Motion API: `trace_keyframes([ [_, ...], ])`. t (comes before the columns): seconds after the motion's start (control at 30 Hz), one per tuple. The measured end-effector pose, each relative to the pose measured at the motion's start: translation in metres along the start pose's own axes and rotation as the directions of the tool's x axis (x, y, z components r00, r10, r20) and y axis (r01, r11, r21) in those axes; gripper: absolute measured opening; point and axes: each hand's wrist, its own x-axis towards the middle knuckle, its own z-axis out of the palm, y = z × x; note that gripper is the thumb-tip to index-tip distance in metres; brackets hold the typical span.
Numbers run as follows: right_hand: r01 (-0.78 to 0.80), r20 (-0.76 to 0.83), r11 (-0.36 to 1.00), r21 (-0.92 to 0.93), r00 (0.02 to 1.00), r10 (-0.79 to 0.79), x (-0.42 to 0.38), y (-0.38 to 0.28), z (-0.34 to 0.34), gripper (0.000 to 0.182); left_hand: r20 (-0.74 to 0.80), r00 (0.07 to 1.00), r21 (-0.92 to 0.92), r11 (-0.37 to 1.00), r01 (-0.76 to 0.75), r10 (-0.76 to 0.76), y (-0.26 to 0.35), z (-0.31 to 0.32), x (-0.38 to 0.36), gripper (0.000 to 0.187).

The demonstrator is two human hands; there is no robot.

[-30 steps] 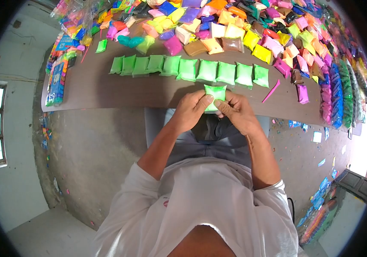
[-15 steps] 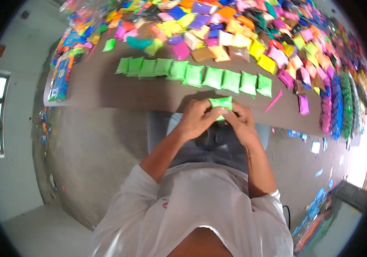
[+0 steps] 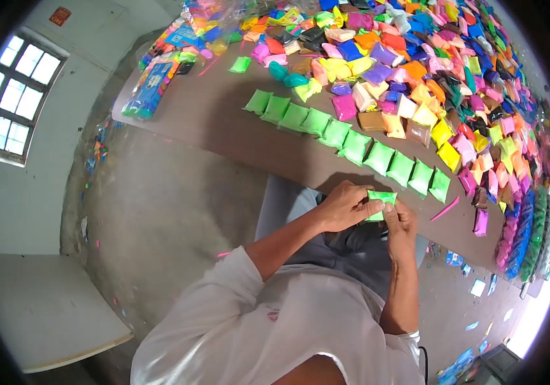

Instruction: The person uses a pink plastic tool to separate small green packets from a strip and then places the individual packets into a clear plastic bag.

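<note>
A small bright green packet [image 3: 383,197] is pinched between my two hands at the table's near edge, above my lap. My left hand [image 3: 349,206] grips its left side, thumb across the front. On the other side my right hand [image 3: 401,220] is closed on it, with the thumb also on the front. The fingers behind the packet are hidden. Just beyond my hands, a slanting row of several similar green packets [image 3: 354,147] lies side by side on the brown table [image 3: 210,122].
A big heap of mixed coloured packets [image 3: 410,64] covers the far side. Filled multicoloured bags [image 3: 151,86] lie at the left end, and long bundled packs [image 3: 520,237] at the right. A pink stick [image 3: 445,208] rests near my right hand. Scraps [image 3: 478,287] litter the floor.
The camera view has turned and tilted, so the table now slants down to the right. Both hands still hold the green packet, and the row looks unchanged.
</note>
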Motion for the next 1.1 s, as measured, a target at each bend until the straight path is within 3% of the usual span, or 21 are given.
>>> trace_keyframes([
  [0.13, -0.002, -0.010, 0.999, -0.053, 1.000, 0.001, -0.002, -0.010, 0.007, 0.027, -0.041, 0.996, -0.008, 0.997, 0.082, -0.082, -0.009, 0.007, 0.000, 0.045],
  [0.23, -0.016, -0.001, 0.995, -0.099, 1.000, 0.016, -0.002, -0.012, 0.007, 0.026, -0.187, 0.978, -0.052, 0.995, 0.088, -0.096, -0.007, 0.018, -0.002, 0.045],
  [0.3, -0.016, 0.011, 0.993, -0.114, 1.000, 0.018, -0.004, -0.009, 0.004, 0.025, -0.219, 0.974, 0.054, 0.996, 0.065, -0.051, -0.007, 0.020, -0.003, 0.044],
  [0.43, -0.018, -0.030, 0.997, -0.080, 0.999, 0.016, -0.004, -0.003, 0.003, 0.024, -0.238, 0.971, 0.112, 0.993, 0.028, 0.000, -0.008, 0.020, 0.000, 0.046],
  [0.6, -0.012, -0.079, 0.993, -0.116, 0.997, 0.003, -0.003, -0.004, 0.006, 0.025, -0.069, 0.997, -0.037, 0.999, 0.022, -0.024, 0.000, 0.004, 0.002, 0.044],
  [0.7, -0.011, -0.039, 0.979, -0.205, 0.999, 0.003, -0.003, -0.006, 0.004, 0.024, -0.070, 0.994, -0.096, 0.992, 0.078, -0.085, 0.003, 0.003, 0.000, 0.040],
  [0.73, -0.032, 0.011, 0.973, -0.230, 0.999, 0.036, -0.004, -0.009, 0.005, 0.023, -0.060, 0.993, 0.017, 0.995, 0.103, -0.102, -0.008, 0.006, 0.000, 0.041],
  [0.77, -0.064, 0.041, 0.963, -0.262, 0.996, 0.077, -0.006, -0.012, 0.002, 0.021, -0.074, 0.996, -0.104, 0.993, 0.048, -0.056, -0.017, 0.013, 0.000, 0.041],
  [0.8, -0.071, 0.040, 0.959, -0.274, 0.996, 0.085, -0.006, -0.012, 0.002, 0.018, -0.124, 0.991, -0.067, 0.997, 0.032, -0.040, -0.011, 0.013, 0.000, 0.042],
  [0.87, 0.027, 0.016, 0.954, -0.299, 1.000, -0.023, -0.006, 0.002, -0.002, 0.013, -0.063, 0.995, -0.010, 0.997, 0.077, -0.078, -0.026, 0.020, -0.002, 0.042],
  [0.9, -0.009, -0.027, 0.979, -0.205, 1.000, 0.004, -0.007, -0.002, 0.001, 0.012, -0.110, 0.993, 0.027, 0.999, -0.039, 0.042, -0.010, 0.013, 0.001, 0.041],
  [0.93, 0.026, -0.037, 0.993, -0.114, 0.999, -0.030, -0.009, -0.006, 0.003, 0.014, -0.084, 0.996, -0.007, 1.000, -0.015, 0.014, 0.000, 0.010, 0.001, 0.038],
  [1.03, 0.090, -0.079, 0.992, -0.083, 0.992, -0.097, -0.013, 0.001, 0.001, 0.017, -0.031, 0.999, 0.056, 0.998, 0.022, -0.020, 0.006, 0.009, 0.001, 0.034],
  [1.1, 0.149, -0.189, 0.983, -0.104, 0.968, -0.166, -0.018, -0.003, -0.002, 0.018, -0.131, 0.991, -0.014, 1.000, -0.002, 0.000, 0.003, 0.013, 0.000, 0.033],
])
